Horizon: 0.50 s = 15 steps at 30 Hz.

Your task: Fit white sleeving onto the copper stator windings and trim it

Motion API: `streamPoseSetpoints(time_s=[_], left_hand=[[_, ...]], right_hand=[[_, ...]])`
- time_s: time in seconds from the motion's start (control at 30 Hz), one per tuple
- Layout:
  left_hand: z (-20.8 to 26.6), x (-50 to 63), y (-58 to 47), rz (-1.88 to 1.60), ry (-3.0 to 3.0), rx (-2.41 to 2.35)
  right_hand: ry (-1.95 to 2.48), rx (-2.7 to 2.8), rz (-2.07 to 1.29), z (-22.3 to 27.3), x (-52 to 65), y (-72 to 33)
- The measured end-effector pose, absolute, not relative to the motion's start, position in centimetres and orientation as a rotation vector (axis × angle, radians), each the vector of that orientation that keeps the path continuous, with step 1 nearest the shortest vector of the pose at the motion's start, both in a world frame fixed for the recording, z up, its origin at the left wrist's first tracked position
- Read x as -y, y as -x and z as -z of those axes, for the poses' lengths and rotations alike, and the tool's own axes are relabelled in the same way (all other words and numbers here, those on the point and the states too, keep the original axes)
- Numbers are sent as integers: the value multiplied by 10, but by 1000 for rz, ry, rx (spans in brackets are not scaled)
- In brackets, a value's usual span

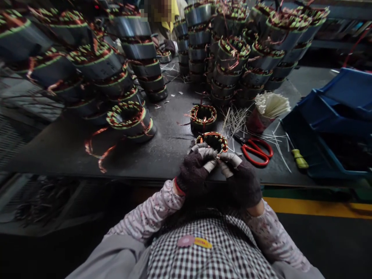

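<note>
A small motor stator (223,142) with copper windings and pale green slot liners stands at the table's near edge. My left hand (195,166), in a dark fingerless glove with grey tape round the fingers, is closed on its near left rim. On the near right side is my right hand (243,179), gloved and taped likewise. Its thumb and fingers are pinched together at the rim; whatever lies between them is too small to make out. The fingers of both hands almost meet and hide the stator's front. Just behind stands another small stator (203,118) with loose copper leads.
Red-handled scissors (257,152) lie right of my hands, near scattered white sticks (235,123) and a cup (258,122) full of them. Further right are a green-handled screwdriver (299,159) and blue bins (328,143). Tall stator stacks (145,69) line the back and left; a person sits behind.
</note>
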State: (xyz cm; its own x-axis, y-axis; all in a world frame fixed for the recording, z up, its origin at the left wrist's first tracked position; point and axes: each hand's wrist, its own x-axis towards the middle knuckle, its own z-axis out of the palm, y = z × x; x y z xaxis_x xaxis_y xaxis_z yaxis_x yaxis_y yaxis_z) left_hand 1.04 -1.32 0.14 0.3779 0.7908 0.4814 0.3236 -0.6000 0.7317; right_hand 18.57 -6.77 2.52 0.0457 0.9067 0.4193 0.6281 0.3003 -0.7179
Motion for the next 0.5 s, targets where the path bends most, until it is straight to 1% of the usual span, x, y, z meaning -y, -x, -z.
streamPoseSetpoints(time_s=[0.1,0.27,0.4,0.5], left_hand=[[-5,13,-9,-1198,-2117,-911],[-8,11,-11,-1179,-2158,-884],[-6,10,-11,-1188,-2236,-974],[-2,10,-7,-1116,-2317,-1039]], right_hand=[[1295,1738,-167,-25,62,-187],[1168,1755,-141,-38,63,-189],[1106,1624,-369,-47,73,-184],[1154,1496,-658,-33,79,-187]])
